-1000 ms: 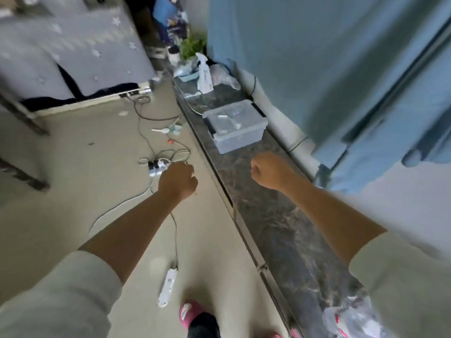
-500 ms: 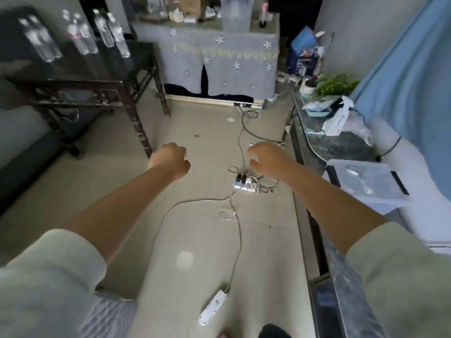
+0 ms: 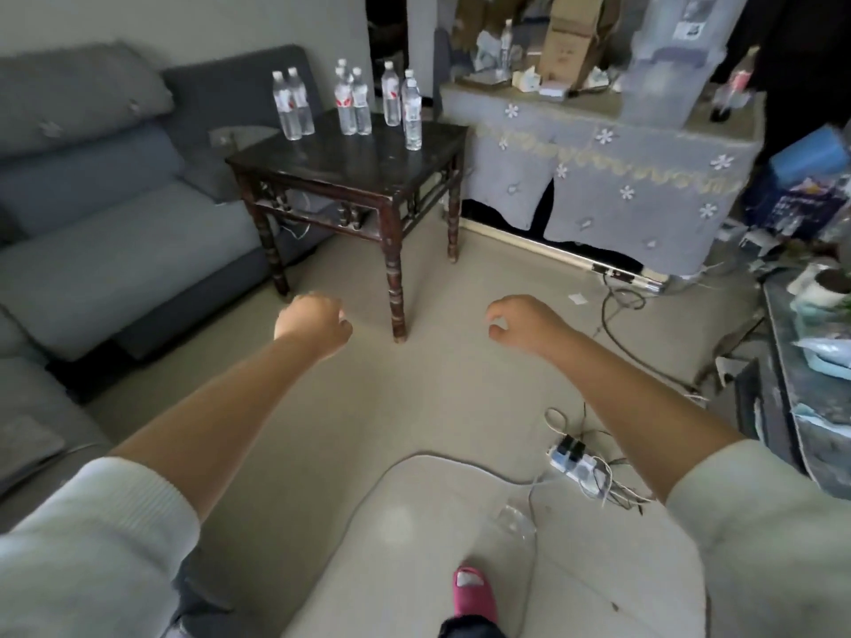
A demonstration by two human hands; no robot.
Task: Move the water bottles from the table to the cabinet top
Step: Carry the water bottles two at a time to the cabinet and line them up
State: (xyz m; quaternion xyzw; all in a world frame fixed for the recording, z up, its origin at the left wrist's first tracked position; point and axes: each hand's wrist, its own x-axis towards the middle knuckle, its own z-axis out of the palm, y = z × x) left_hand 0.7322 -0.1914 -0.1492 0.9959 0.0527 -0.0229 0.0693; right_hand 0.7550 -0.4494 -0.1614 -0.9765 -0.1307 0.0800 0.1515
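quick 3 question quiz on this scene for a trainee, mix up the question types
1. True or false: the left hand holds a water bottle.
2. Where do the water bottles stand? A) on the dark wooden table B) on the sofa C) on the floor
3. Fill in: the power strip lies on the ____, below the right hand.

Key: 1 false; 2 A; 3 floor

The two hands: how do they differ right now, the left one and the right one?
The left hand is curled into a loose fist, while the right hand has its fingers apart and loosely bent, thumb and forefinger forming a hook. The left hand hangs near the dark table's front leg; the right hand is over bare floor, nearer the cables. Both are empty and reach forward, short of the water bottles.
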